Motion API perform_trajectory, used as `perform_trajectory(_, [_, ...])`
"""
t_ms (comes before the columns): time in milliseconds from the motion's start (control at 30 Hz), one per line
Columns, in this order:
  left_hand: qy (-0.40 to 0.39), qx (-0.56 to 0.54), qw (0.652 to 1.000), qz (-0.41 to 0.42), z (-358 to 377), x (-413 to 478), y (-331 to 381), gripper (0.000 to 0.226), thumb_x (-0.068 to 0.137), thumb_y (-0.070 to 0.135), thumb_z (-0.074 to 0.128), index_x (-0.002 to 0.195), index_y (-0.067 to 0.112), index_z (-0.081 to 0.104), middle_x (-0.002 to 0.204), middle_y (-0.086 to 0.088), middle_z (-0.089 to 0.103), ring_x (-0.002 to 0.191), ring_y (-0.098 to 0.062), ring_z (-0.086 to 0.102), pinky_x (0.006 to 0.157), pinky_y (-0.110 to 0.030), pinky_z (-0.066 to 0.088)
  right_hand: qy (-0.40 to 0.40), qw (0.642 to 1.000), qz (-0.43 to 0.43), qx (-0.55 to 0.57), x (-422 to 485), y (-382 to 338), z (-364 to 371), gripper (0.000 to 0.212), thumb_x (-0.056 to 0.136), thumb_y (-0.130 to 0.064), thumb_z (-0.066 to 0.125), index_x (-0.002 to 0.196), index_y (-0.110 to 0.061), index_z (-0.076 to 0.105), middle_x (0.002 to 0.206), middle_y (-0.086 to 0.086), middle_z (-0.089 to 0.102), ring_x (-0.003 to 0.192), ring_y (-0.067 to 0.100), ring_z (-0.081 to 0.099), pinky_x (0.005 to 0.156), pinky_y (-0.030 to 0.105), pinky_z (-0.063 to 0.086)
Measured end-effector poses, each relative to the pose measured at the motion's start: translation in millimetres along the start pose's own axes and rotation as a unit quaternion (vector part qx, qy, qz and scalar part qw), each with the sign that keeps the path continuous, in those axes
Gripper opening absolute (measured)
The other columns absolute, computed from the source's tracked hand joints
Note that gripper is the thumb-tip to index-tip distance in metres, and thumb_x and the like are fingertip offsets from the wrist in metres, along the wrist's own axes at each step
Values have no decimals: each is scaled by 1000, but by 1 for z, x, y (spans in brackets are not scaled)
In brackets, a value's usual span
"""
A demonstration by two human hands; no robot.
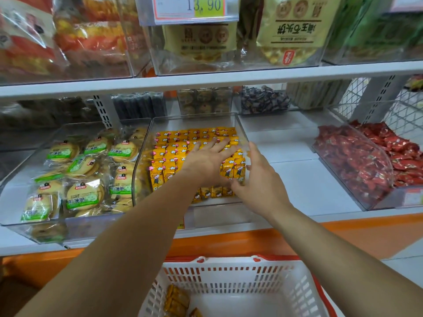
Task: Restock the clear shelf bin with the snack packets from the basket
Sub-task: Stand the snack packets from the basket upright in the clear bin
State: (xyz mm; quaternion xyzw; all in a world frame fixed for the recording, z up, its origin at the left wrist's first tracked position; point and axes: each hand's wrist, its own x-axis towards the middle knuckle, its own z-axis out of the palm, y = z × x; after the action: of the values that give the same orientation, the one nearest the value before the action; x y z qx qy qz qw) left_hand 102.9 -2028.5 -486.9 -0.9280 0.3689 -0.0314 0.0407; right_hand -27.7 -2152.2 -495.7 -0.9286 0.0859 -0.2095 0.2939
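Note:
A clear shelf bin (239,124) on the middle shelf holds rows of small yellow snack packets (169,154). My left hand (206,159) lies flat on top of the packets with its fingers straight and spread. My right hand (258,175) is at the bin's right front corner, thumb up along the clear wall and fingers against the front packets. Below, a white basket (229,277) with red handles holds a few yellow packets (177,300) at its bottom left.
A clear bin of green-labelled biscuit packs (75,175) stands to the left. A bin of red wrapped sweets (361,161) stands to the right, with bare white shelf (286,143) between. The upper shelf (206,81) overhangs, carrying a price tag (190,8).

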Motion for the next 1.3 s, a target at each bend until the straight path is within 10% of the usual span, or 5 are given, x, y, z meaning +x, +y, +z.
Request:
perform_trajectory(267, [21,-104,994,-20,-59,-64,6,93,85,70,62,160,36,20,169,5,21,155,-21,22,124,-47,23,-54,992,11,-111,-18,-26,-42,80,87,-50,64,150,-22,24,142,7,42,123,30,52,88,42,51])
perform_trajectory(533, [-98,-147,984,28,-22,-198,43,47,84,66,54,123,39,57,117,18,63,94,-5,59,72,-27,43,-179,965,-88,-168,-111,-22,-43,50,82,-47,56,128,-30,51,126,-7,50,115,20,55,83,37,49])
perform_trajectory(1000, [-368,-203,904,-78,264,-245,93,68,90,54,64,147,21,48,150,-7,48,135,-29,48,108,-43,45,-552,811,186,-60,-258,147,134,54,91,-44,68,135,-17,56,131,4,60,116,22,57,97,31,44])
perform_trajectory(1200, [-376,-216,898,-71,323,-250,93,75,93,55,61,158,31,32,168,-7,20,153,-32,18,123,-44,16,-641,737,213,30,-308,152,186,67,86,-60,65,144,-32,48,138,-2,55,115,18,55,89,25,39])
perform_trajectory(1300, [-379,-201,899,-83,336,-250,92,68,90,54,64,152,36,41,158,-5,33,141,-36,32,116,-47,30,-672,723,161,13,-314,151,196,70,85,-61,64,145,-29,49,136,3,57,118,20,55,92,26,38])
